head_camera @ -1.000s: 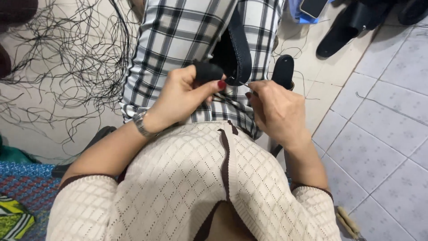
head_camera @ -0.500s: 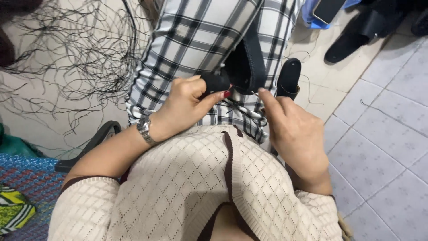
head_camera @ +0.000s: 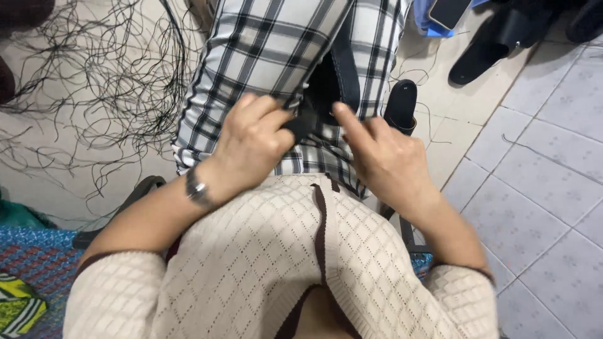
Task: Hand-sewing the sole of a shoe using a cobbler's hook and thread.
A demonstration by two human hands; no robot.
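Note:
I look down at my lap, covered by black-and-white plaid trousers (head_camera: 264, 56) below a cream knit sweater (head_camera: 282, 263). A black fabric piece (head_camera: 326, 88) lies on the lap. My left hand (head_camera: 251, 141), with a silver watch on the wrist, pinches the near end of that black piece between thumb and fingers. My right hand (head_camera: 383, 160) rests beside it, index finger stretched out and touching the black fabric's edge. Whether a needle or thread sits in the right fingers cannot be made out.
Loose black threads (head_camera: 94, 81) sprawl over the pale floor at left. A black sandal (head_camera: 402, 103) lies by my right knee, another dark shoe (head_camera: 483, 53) and a phone (head_camera: 447, 11) on blue cloth lie further back. Grey tiles fill the right side.
The view shifted downward. My left hand slid lower on the black piece and curled tighter. My right hand let its pinch loosen and now points its index finger at the fabric.

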